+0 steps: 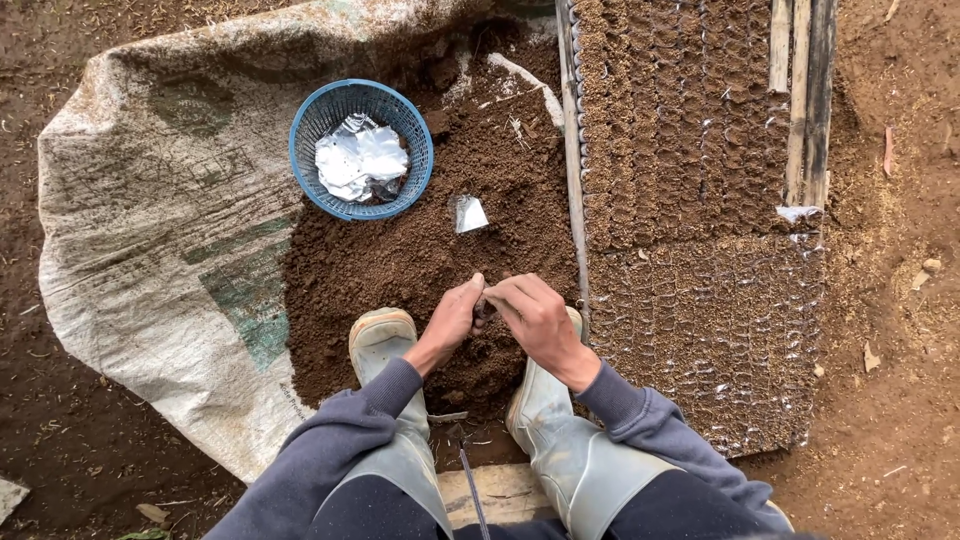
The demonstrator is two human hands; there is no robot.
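Note:
My left hand (452, 318) and my right hand (534, 312) meet over a pile of dark brown soil (420, 270), fingers pinched together around a small soil-covered thing (484, 305) that is mostly hidden between them. It looks like a small bag being filled with soil. A clear little plastic bag (469, 213) lies on the soil just beyond my hands. A round blue basket (361, 149) holding crumpled clear plastic bags (360, 162) sits on the far left of the pile.
The soil lies on a dirty white woven sack (150, 230) spread on the ground. To the right, rows of several small soil-filled bags (690, 200) are packed tightly, edged by bamboo poles (800, 100). My pale rubber boots (385, 345) flank the pile.

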